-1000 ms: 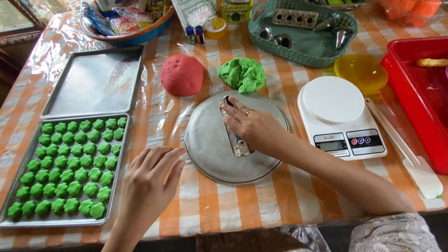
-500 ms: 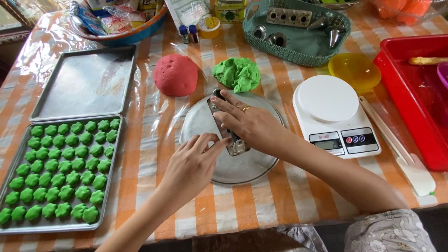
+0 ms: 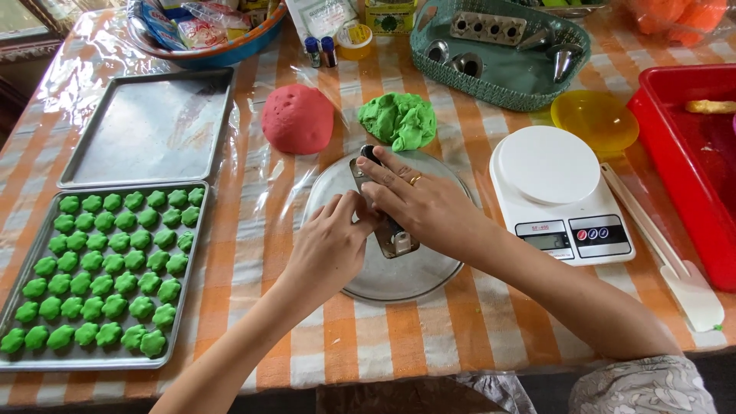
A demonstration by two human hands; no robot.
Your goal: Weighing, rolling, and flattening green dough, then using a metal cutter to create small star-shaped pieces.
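1. Hands meet over a round metal plate (image 3: pixel 399 280) near the middle of the counter (image 3: pixel 429 337). The right hand (image 3: pixel 425 205) is closed on a small metal mould (image 3: pixel 387 222), pressing it flat on the plate; the fingers cover most of it, so only its two ends show.
2. The left hand (image 3: pixel 330 249) has its fingertips pinched narrow against the mould's near side. Whether any dough sits between them I cannot tell.
3. Done so far, judging by how things lie: the nearer baking tray (image 3: pixel 192 307) carries rows of small green shaped pieces (image 3: pixel 107 268), filling most of it, with a little room left along its right edge.
4. Left, by the same judgement: a lump of green dough (image 3: pixel 397 120) lies just beyond the plate, a red dough ball (image 3: pixel 297 119) rests beside it with no red pieces made, and the second tray (image 3: pixel 149 130) behind holds nothing.
5. A white kitchen scale (image 3: pixel 556 192) stands right of the plate; a yellow bowl (image 3: pixel 594 119), a green basket (image 3: pixel 498 77) of metal tools and a red tub (image 3: pixel 675 153) lie beyond.
6. Against the frame a second ago, the left hand has come up from the counter's near edge onto the plate to join the right, which stays on the mould in almost the same spot. The trays and both doughs look unmoved.
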